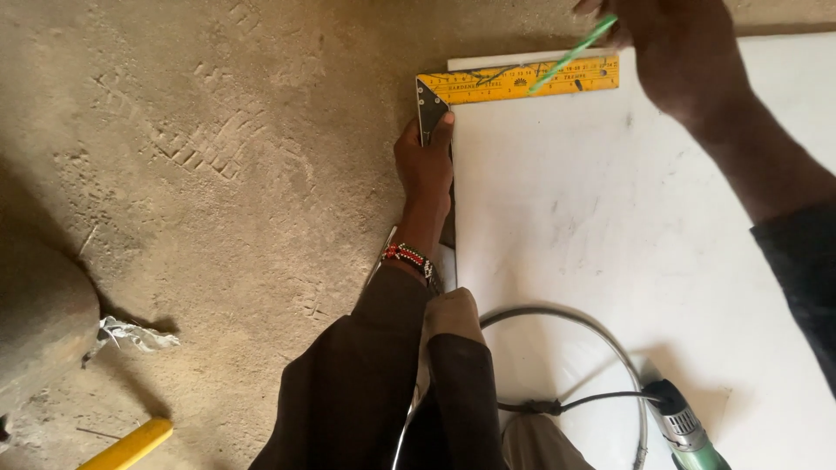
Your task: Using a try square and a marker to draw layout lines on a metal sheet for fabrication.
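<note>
Steadiness matters: left hand (424, 165) fingers clamp the yellow square (514, 83) against the white board (610, 235) far-left corner, so right hand (675, 52), fingers pinching the green pencil (570, 57), should trace tight along its blade.

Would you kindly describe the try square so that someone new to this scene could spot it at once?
Start at the large white board lying on the dusty floor and go to its far left corner. The try square sits there, its yellow blade along the board's top edge and its dark stock under the left hand. It is the only ruled yellow strip; the right hand holds a green pencil over it.
</note>
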